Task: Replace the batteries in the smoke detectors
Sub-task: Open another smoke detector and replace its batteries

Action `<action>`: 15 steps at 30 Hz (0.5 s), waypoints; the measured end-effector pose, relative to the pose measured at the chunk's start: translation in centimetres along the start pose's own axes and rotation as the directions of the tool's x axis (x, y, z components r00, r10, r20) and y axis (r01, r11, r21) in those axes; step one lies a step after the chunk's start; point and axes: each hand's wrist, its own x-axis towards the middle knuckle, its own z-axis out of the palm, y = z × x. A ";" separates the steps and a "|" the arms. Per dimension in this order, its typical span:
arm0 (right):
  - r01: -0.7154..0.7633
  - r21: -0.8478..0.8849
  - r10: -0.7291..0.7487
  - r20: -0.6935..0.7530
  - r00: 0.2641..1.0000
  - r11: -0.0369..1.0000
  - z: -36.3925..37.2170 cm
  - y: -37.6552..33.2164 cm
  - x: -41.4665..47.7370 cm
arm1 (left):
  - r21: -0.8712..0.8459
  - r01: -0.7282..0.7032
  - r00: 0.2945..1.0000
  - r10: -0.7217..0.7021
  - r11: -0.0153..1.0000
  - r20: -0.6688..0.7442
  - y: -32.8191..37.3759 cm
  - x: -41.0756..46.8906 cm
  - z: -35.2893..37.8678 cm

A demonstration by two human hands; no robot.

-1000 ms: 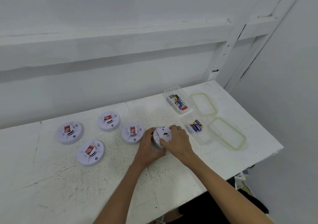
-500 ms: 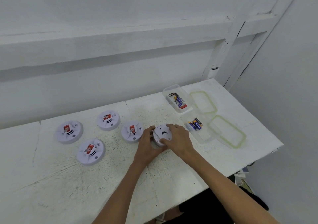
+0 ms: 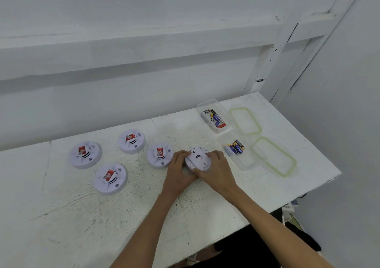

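Observation:
A white round smoke detector lies back side up on the white table, tilted a little. My left hand grips its left edge and my right hand grips its right and near edge. Several more detectors with red stickers lie face up to the left, the closest detector right beside my left hand. Two clear tubs hold batteries: the near tub just right of my right hand, the far tub behind it.
Two green-rimmed lids lie right of the tubs, the near lid close to the table's right edge and the far lid by the wall. A white wall with a ledge runs behind the table. Dark clutter shows below the front right edge.
Both hands stayed on the detector and turned it slightly between them; my right hand's fingers shifted along its rim. The view moved a little.

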 end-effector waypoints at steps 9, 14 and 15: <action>-0.008 0.288 0.036 -0.092 0.995 0.958 0.6 1.0 -1.3 | 0.011 -0.028 0.999 0.028 1.000 -0.019 -0.5 0.0 0.1; -0.075 0.249 0.101 -0.095 0.990 0.966 1.1 0.6 -1.1 | -0.009 0.002 1.000 -0.002 1.000 -0.006 -0.1 -0.1 0.4; -0.076 0.232 0.101 -0.098 0.990 0.970 1.2 0.6 -0.9 | -0.010 0.008 1.000 -0.008 1.000 0.005 -0.2 -0.1 0.3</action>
